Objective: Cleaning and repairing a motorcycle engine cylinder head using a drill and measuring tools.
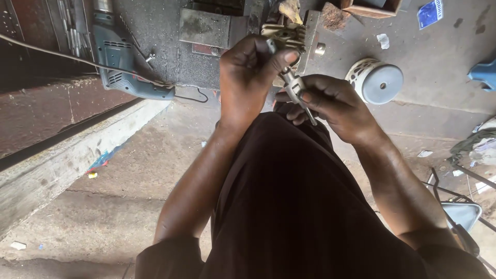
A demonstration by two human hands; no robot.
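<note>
We hold the metal part [295, 88] above our lap, right hand [330, 106] clamped on its shaft and left hand [248, 77] pinching its top, and should keep the right firm while the left turns squarely, clear of the drill [121, 57].

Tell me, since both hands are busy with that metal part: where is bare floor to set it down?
Bare concrete floor lies between the wooden beam and the left arm. Crowded ahead: blue drill, metal plates, round white part.
</note>
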